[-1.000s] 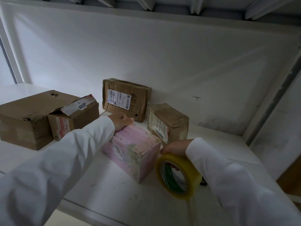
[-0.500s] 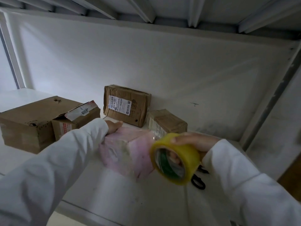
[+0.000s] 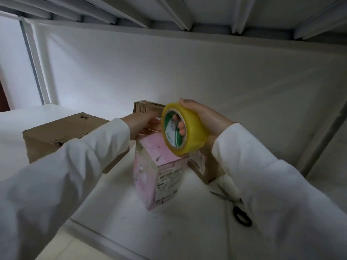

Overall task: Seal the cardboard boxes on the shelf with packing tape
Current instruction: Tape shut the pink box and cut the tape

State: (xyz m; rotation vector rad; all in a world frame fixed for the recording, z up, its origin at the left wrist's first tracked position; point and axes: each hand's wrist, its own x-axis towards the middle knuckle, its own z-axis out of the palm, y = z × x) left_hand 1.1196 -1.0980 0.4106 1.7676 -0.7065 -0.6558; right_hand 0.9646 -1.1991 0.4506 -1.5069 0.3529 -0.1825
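Observation:
A pink box (image 3: 159,171) stands on end on the white shelf (image 3: 187,222), near its front. My left hand (image 3: 144,122) rests on the box's far top edge, its fingertips hidden behind the tape roll. My right hand (image 3: 204,119) grips a yellow roll of packing tape (image 3: 185,128) above the box's top, fingers curled through the core. Whether a strip runs from the roll to the box cannot be told.
A large brown carton (image 3: 62,134) sits to the left, partly behind my left sleeve. A brown box (image 3: 146,106) stands at the back, and another (image 3: 204,166) to the right of the pink one. Black-handled scissors (image 3: 236,209) lie on the shelf at right.
The pink box has gone from lying flat to standing on end. My right hand has lifted the tape roll from beside the box to above its top. The camera has moved closer.

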